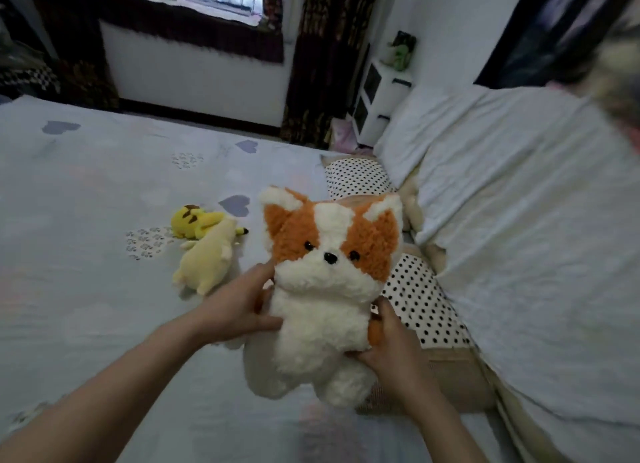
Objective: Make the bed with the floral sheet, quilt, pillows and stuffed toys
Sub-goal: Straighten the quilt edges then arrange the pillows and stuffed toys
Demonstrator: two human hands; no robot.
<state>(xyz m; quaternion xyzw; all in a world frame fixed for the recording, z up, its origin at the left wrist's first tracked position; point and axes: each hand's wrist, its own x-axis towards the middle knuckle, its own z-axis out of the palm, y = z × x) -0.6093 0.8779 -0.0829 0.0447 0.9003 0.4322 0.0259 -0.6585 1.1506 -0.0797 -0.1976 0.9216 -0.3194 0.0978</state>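
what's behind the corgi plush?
Near polka-dot pillow and far polka-dot pillow show past the corgi plush. Directly behind its body: covered, cannot tell.

Centre: orange-and-white fluffy plush dog (329, 272), upright over the near part of the bed, between the left grip (239, 303) and the right grip (391, 345), each clasping one flank.
Left of the dog: pale yellow soft plush animal (207, 258) lying on the pale heart-patched cotton sheet (86, 185) — small yellow plush mouse (194, 220) touching its far side.
Right of the dog: white black-dotted fabric pillow (422, 303) just behind it; second dotted pillow (353, 177) farther back.
Far right: white crumpled quilt (519, 203) — heaped over both pillows' right edges.
Beyond the bed: white boxy cabinet (377, 99), by the quilt's far end.
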